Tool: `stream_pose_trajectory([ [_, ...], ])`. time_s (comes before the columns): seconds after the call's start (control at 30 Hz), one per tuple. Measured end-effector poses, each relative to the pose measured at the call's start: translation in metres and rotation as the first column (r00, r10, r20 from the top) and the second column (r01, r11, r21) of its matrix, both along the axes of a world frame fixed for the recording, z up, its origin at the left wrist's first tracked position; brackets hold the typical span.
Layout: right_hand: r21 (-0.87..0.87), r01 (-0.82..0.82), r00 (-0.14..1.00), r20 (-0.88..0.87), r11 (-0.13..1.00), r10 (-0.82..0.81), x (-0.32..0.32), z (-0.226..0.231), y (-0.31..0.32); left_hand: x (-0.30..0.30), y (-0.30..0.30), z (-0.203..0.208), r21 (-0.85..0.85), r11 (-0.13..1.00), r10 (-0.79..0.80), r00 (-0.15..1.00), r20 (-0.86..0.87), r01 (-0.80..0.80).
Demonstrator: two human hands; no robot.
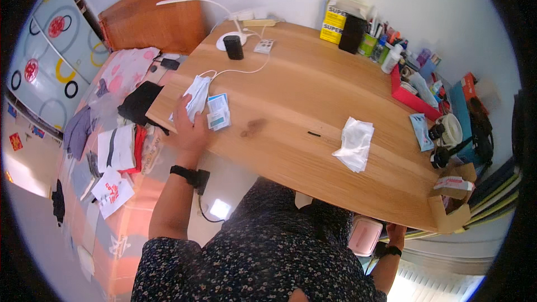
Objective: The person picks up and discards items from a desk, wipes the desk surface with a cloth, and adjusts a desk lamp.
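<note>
My left hand (pixel 191 127) lies at the left edge of the wooden table (pixel 291 84), fingers apart, on a white face mask (pixel 198 94) with ear loops. Close beside it are small blue-and-white packets (pixel 218 113). My right hand (pixel 396 234) is low at the table's near right edge, next to a pink lidded bin (pixel 364 236); its fingers are mostly hidden, so I cannot tell what it holds, if anything. A crumpled white tissue or thin wrapper (pixel 356 144) lies on the right half of the table, with a short black stick-like piece (pixel 314 133) to its left.
A white desk lamp (pixel 230 39) and black upright box (pixel 233 47) stand at the back left. Yellow boxes (pixel 334 22), pens, bottles and a red tray (pixel 411 98) line the back right. An opened cardboard box (pixel 452 204) sits at the right corner. Left is a bed with clothes.
</note>
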State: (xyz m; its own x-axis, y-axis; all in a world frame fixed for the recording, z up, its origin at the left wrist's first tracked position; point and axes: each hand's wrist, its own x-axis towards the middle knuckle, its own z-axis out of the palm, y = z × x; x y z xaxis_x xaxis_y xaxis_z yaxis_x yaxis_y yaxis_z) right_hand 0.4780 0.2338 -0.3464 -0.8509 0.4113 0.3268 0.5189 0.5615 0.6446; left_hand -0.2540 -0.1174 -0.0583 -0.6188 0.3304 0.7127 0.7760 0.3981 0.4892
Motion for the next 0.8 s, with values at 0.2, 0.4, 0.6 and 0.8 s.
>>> stream_pose_trajectory([
  [0.2,0.142,0.044,0.991,0.120,0.989,-0.061,0.009,-0.028,0.013,0.013,0.017,0.003,-0.031,0.999,-0.017,1.000,0.007,0.017],
  [0.4,0.002,0.112,0.993,-0.043,0.994,-0.112,-0.005,-0.032,0.015,0.008,0.017,0.006,-0.069,0.998,-0.009,0.999,-0.052,0.005],
  [0.6,-0.848,-0.276,0.605,-0.519,0.452,-0.604,-0.050,0.023,-0.018,-0.038,0.009,-0.035,0.019,0.989,-0.146,0.967,0.209,0.145],
  [0.8,-0.199,-0.978,0.020,0.198,-0.060,-0.980,-0.043,0.043,-0.051,-0.020,0.014,-0.026,-0.250,0.966,0.011,0.977,-0.214,-0.066],
])
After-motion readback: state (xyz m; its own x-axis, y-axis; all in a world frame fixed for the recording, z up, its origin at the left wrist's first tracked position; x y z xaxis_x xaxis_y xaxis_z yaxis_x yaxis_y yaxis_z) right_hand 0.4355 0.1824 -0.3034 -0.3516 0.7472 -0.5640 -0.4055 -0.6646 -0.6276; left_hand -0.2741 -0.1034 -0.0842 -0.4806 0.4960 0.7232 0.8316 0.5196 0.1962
